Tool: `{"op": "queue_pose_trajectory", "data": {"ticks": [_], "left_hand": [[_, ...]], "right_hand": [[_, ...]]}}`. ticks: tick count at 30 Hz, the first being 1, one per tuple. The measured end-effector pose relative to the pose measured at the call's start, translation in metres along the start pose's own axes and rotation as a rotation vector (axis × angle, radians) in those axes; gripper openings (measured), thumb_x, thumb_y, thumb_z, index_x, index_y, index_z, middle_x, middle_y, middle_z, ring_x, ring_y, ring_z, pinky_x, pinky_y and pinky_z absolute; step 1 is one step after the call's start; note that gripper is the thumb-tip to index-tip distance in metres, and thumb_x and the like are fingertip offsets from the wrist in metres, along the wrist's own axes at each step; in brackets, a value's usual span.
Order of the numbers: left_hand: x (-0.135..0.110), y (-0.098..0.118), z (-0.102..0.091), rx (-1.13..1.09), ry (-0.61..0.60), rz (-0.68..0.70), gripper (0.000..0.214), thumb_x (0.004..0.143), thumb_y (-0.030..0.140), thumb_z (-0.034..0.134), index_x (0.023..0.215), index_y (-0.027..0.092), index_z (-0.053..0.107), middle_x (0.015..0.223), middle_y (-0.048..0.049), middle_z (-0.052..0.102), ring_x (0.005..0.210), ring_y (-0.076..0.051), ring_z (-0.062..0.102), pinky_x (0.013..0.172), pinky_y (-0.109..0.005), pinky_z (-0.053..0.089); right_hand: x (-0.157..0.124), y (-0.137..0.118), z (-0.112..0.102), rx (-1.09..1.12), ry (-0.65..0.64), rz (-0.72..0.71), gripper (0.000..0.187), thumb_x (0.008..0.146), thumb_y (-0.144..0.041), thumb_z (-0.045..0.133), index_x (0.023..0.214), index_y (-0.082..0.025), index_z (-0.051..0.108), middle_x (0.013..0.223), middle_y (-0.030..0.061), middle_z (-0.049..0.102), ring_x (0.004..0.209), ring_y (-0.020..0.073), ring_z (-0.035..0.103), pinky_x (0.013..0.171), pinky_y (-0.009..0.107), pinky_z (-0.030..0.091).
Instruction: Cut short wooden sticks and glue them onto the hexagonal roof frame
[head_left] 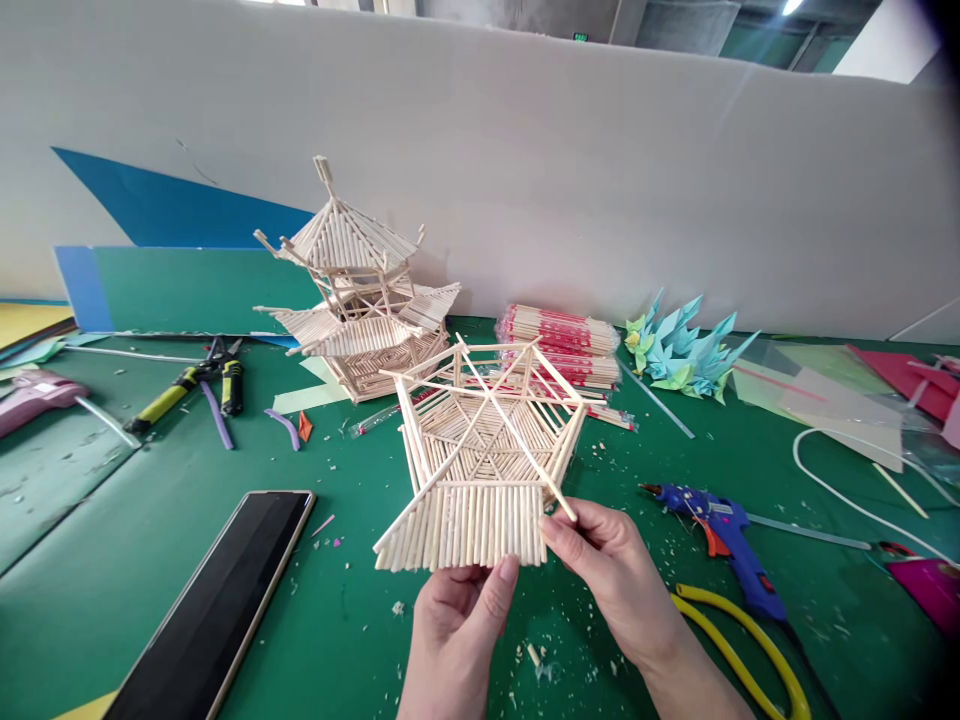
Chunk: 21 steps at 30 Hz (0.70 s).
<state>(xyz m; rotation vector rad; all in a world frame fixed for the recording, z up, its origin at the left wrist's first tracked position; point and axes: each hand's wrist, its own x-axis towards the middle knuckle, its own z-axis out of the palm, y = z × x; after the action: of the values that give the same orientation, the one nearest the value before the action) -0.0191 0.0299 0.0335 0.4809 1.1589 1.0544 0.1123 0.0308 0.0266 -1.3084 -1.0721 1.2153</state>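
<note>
Before me is a hexagonal pavilion model built of pale wooden sticks, with a slatted roof panel along its near side and crossing sticks over its open top. My left hand pinches the lower edge of that panel, thumb on top and fingers beneath. At the panel's right end my right hand has its thumb and forefinger closed by the last slats and the end of a slanting stick. Whether it grips a separate stick there, I cannot tell. Behind stands a taller tiered stick pagoda.
A blue glue gun and yellow-handled pliers lie right. A phone and yellow-black cutters lie left, near a pink glue gun. Bundled sticks and folded-paper flowers sit at the back by the grey partition.
</note>
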Motion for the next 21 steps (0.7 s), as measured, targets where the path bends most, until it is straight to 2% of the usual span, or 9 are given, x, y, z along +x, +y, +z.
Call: {"op": "queue_pose_trajectory", "data": {"ticks": [11, 17, 21], "left_hand": [[0.0032, -0.0047, -0.0013, 0.022, -0.022, 0.022, 0.021, 0.055, 0.03, 0.077, 0.06, 0.014, 0.065, 0.056, 0.0001, 0.064, 0.051, -0.009, 0.049, 0.049, -0.019, 0.038], [0.0026, -0.0036, -0.0005, 0.027, -0.014, 0.025, 0.023, 0.053, 0.032, 0.078, 0.057, 0.014, 0.065, 0.053, 0.0011, 0.062, 0.049, -0.008, 0.046, 0.047, -0.019, 0.037], [0.0024, -0.0023, -0.0009, 0.027, -0.01, 0.028, 0.022, 0.05, 0.029, 0.079, 0.056, 0.014, 0.064, 0.051, 0.0016, 0.06, 0.048, -0.008, 0.045, 0.046, -0.019, 0.035]], "right_hand": [[0.0002, 0.0012, -0.001, -0.006, -0.005, 0.012, 0.028, 0.078, -0.037, 0.057, 0.059, -0.017, 0.049, 0.055, -0.0063, 0.031, 0.053, 0.0091, 0.023, 0.048, 0.024, 0.021], [-0.0006, 0.0, -0.0001, -0.01, -0.015, 0.015, 0.029, 0.078, -0.038, 0.057, 0.059, -0.016, 0.051, 0.055, -0.0062, 0.032, 0.053, 0.0086, 0.024, 0.047, 0.023, 0.022], [-0.0042, 0.002, -0.0005, -0.008, -0.019, 0.013, 0.032, 0.08, -0.037, 0.054, 0.057, -0.017, 0.047, 0.053, -0.0069, 0.03, 0.051, 0.0082, 0.023, 0.046, 0.023, 0.021]]}}
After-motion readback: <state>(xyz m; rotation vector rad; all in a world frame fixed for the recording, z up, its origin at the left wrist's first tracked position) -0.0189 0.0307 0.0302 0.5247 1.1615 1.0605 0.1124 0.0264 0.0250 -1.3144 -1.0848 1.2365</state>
